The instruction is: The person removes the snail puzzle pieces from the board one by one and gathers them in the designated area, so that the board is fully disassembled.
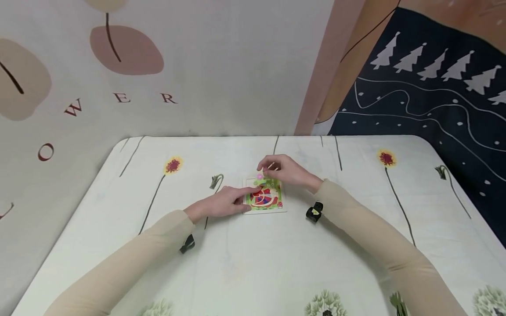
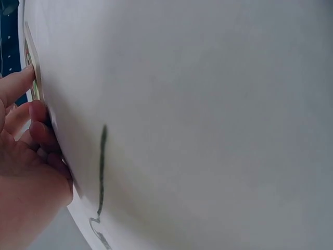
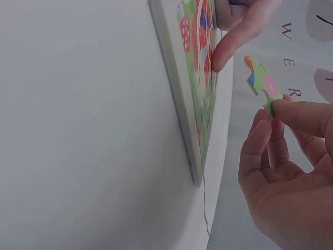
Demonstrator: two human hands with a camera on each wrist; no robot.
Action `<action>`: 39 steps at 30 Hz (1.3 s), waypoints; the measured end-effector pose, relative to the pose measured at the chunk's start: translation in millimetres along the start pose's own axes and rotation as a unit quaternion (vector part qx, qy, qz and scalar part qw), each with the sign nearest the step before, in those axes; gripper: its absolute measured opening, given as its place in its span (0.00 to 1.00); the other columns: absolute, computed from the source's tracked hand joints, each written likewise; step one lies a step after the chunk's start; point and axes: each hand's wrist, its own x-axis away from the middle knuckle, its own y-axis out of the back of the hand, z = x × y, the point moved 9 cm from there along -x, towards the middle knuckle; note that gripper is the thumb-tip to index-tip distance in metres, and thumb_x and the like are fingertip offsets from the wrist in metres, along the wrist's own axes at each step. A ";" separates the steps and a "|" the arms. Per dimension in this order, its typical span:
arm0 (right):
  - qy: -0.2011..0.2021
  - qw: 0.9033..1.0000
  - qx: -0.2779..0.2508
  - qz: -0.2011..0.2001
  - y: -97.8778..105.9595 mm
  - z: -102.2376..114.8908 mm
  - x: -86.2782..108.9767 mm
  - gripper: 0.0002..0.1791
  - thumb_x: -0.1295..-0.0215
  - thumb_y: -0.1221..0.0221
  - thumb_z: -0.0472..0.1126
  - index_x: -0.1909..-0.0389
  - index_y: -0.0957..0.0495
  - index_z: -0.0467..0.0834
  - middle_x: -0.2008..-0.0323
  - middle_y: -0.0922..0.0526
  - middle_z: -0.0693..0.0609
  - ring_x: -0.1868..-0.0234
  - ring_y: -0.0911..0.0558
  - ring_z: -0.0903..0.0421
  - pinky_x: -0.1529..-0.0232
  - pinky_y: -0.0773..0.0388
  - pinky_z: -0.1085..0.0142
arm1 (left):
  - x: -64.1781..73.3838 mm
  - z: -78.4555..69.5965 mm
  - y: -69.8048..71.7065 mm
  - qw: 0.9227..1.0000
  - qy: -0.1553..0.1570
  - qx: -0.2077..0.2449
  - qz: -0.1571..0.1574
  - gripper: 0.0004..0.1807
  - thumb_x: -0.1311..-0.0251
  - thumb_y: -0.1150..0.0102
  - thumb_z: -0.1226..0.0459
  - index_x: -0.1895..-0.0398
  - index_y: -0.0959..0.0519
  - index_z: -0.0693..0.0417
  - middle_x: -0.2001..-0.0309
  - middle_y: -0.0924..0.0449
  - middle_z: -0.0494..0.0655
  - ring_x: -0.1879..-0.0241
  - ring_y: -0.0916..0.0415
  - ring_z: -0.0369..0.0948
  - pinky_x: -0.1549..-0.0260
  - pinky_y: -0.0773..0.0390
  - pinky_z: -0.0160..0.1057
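A small jigsaw puzzle [image 1: 276, 210] with a light frame lies flat on the table, its picture green with a red and white round shape. My left hand [image 1: 223, 202] reaches over its left side; the index finger is stretched out and touches the picture, while the thumb lies by the near left edge. Above the far part of the puzzle, my right hand [image 1: 288, 170] pinches a green puzzle piece [image 3: 266, 83] with a pink flower on it. In the right wrist view the piece is held clear of the board, between thumb and fingertips.
A white cloth with printed flowers [image 1: 386, 158] covers the table [image 1: 253, 263]. Behind it hangs a pale printed backdrop with letters [image 1: 168, 98]. At the right is dark fabric [image 1: 419, 96] with white trees. Black wrist cameras [image 1: 314, 212] sit below both sleeves.
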 end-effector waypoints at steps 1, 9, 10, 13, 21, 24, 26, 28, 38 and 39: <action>-0.001 1.000 0.000 -0.002 1.5 -1.1 1.2 0.11 0.31 0.44 0.32 0.51 0.19 0.38 0.55 0.18 0.42 0.58 0.21 0.51 0.55 0.27 0.66 | 0.1 0.0 0.0 1.000 0.001 0.000 0.000 0.33 0.32 0.40 0.58 0.25 0.37 0.47 0.79 0.36 0.38 0.78 0.41 0.34 0.72 0.39 0.32; -0.006 1.000 0.005 -0.016 14.6 -10.2 10.7 0.10 0.30 0.44 0.32 0.51 0.19 0.38 0.54 0.18 0.42 0.58 0.21 0.50 0.55 0.27 0.65 | 0.1 -0.2 0.2 1.000 0.008 -0.001 0.006 0.33 0.32 0.40 0.58 0.25 0.37 0.46 0.78 0.36 0.39 0.77 0.40 0.35 0.71 0.39 0.33; -0.006 1.000 0.007 -0.018 16.8 -10.7 12.3 0.10 0.30 0.44 0.32 0.52 0.18 0.38 0.54 0.18 0.42 0.57 0.22 0.50 0.55 0.27 0.64 | -0.1 -0.2 0.1 1.000 0.009 -0.001 0.007 0.34 0.32 0.40 0.58 0.25 0.37 0.46 0.78 0.36 0.38 0.76 0.40 0.34 0.71 0.39 0.33; -0.005 1.000 0.018 -0.025 24.1 -11.9 17.4 0.11 0.30 0.44 0.31 0.51 0.18 0.38 0.54 0.18 0.42 0.56 0.22 0.50 0.52 0.26 0.63 | -0.7 -0.6 -0.1 1.000 0.009 0.001 0.008 0.33 0.32 0.41 0.58 0.25 0.37 0.46 0.78 0.36 0.38 0.77 0.41 0.34 0.71 0.39 0.32; -0.024 0.998 0.044 -0.038 42.0 -21.7 28.7 0.11 0.31 0.45 0.30 0.52 0.18 0.36 0.54 0.18 0.40 0.54 0.22 0.49 0.49 0.25 0.60 | 0.3 -2.6 0.3 1.000 0.000 0.001 0.007 0.33 0.32 0.41 0.58 0.25 0.36 0.48 0.79 0.36 0.38 0.77 0.41 0.34 0.71 0.39 0.32; -0.034 0.997 0.053 -0.038 47.2 -25.3 31.7 0.11 0.30 0.45 0.30 0.51 0.18 0.37 0.53 0.18 0.40 0.53 0.21 0.48 0.48 0.25 0.59 | 0.6 -2.7 0.0 1.000 0.000 0.000 0.008 0.33 0.32 0.41 0.58 0.25 0.37 0.48 0.79 0.36 0.38 0.77 0.41 0.34 0.71 0.39 0.32; -0.038 0.997 0.060 -0.036 50.8 -26.6 33.8 0.11 0.30 0.45 0.29 0.51 0.18 0.37 0.53 0.18 0.40 0.53 0.21 0.48 0.48 0.25 0.58 | 0.7 -2.3 -0.2 1.000 0.004 0.002 0.009 0.34 0.33 0.40 0.58 0.25 0.37 0.47 0.79 0.36 0.38 0.77 0.41 0.34 0.70 0.39 0.32; -0.037 0.997 0.066 -0.035 54.2 -27.2 35.3 0.11 0.31 0.45 0.29 0.52 0.18 0.36 0.53 0.18 0.40 0.53 0.21 0.48 0.48 0.24 0.57 | 0.3 -2.0 -0.7 1.000 0.004 0.005 0.010 0.34 0.33 0.40 0.58 0.25 0.37 0.47 0.79 0.36 0.38 0.77 0.41 0.34 0.70 0.39 0.32; -0.024 0.994 0.101 -0.039 68.8 -28.5 42.1 0.10 0.32 0.45 0.28 0.54 0.18 0.35 0.57 0.17 0.40 0.54 0.22 0.49 0.47 0.25 0.57 | -1.3 -0.5 -0.5 1.000 0.003 0.003 0.011 0.34 0.33 0.40 0.58 0.24 0.37 0.47 0.79 0.36 0.38 0.77 0.41 0.34 0.70 0.39 0.32; -0.025 0.994 0.103 -0.040 70.0 -29.8 43.0 0.10 0.32 0.45 0.28 0.55 0.18 0.35 0.57 0.16 0.40 0.54 0.22 0.48 0.47 0.25 0.57 | -1.3 -0.7 -0.4 1.000 0.001 0.002 0.010 0.34 0.33 0.40 0.58 0.24 0.37 0.48 0.79 0.36 0.38 0.77 0.41 0.34 0.70 0.39 0.32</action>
